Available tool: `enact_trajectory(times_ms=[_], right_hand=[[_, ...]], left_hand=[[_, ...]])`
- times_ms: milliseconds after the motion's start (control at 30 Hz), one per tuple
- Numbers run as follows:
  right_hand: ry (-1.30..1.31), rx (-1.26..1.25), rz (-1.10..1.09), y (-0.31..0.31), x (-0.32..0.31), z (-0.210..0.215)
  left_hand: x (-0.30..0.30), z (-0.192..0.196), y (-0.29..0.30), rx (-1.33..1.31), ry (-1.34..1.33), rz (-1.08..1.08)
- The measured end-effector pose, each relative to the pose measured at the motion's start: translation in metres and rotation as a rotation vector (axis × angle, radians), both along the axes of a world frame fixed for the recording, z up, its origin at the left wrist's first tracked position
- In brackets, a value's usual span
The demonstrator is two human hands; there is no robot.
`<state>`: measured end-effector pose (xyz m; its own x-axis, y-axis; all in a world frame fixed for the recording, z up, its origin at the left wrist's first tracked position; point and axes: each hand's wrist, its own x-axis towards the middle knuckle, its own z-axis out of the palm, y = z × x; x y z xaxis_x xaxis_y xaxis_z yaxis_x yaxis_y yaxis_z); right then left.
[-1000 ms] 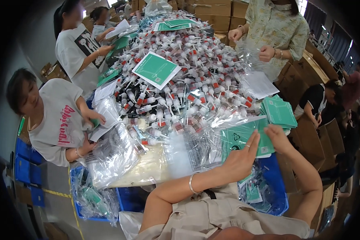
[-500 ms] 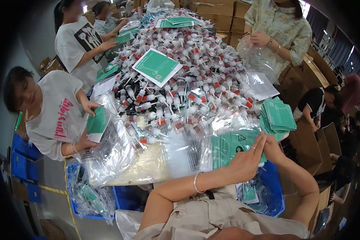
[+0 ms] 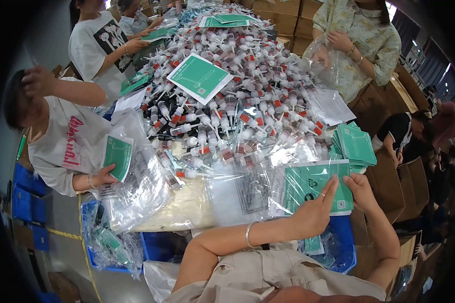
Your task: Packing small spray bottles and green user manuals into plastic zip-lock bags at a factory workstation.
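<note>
A green-and-white leaflet (image 3: 308,177) lies upright-side toward me at the near right of the table, with clear plastic around its left part. My right hand (image 3: 363,192) pinches its right edge, thumb on the front face. Across its lower front rests my left hand (image 3: 312,214), fingers stretched and close together, thumb hidden. Next to it on the left lie clear plastic bags (image 3: 232,194) with printed panels. A stack of green leaflets (image 3: 355,146) sits just beyond my right hand. Behind is a large heap of small clear bottles (image 3: 237,86) with white nozzle tips and red bands.
At the left, a co-worker's hand (image 3: 105,175) holds a green leaflet over a pile of bags. Another person stands at the back right with a clear bag (image 3: 316,60). Blue bins (image 3: 349,252) stand below the table edge. Cardboard boxes (image 3: 384,187) crowd the right side.
My hands have moved apart; the right now pinches the leaflet's edge, and more of its green face shows. The co-worker at left has raised one hand to the head.
</note>
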<state>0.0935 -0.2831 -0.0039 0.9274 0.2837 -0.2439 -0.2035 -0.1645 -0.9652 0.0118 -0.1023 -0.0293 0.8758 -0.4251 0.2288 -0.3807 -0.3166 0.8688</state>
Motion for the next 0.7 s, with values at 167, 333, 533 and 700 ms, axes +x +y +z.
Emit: enact_trajectory(times_ms=[167, 333, 533, 700], right_hand=[[0.038, -0.149, 0.154, -0.030, -0.012, 0.017], [0.093, -0.378, 0.361, -0.016, -0.026, 0.024], [-0.114, -0.226, 0.242, -0.007, -0.020, -0.023], [0.021, -0.167, 0.285, 0.008, -0.021, -0.018]], left_hand=[[-0.004, 0.006, -0.010, -0.252, -0.021, -0.057], [-0.010, 0.003, -0.021, -0.333, 0.009, -0.071], [-0.009, -0.011, -0.013, -0.336, 0.012, 0.012], [0.006, -0.030, 0.006, -0.221, -0.172, 0.151]])
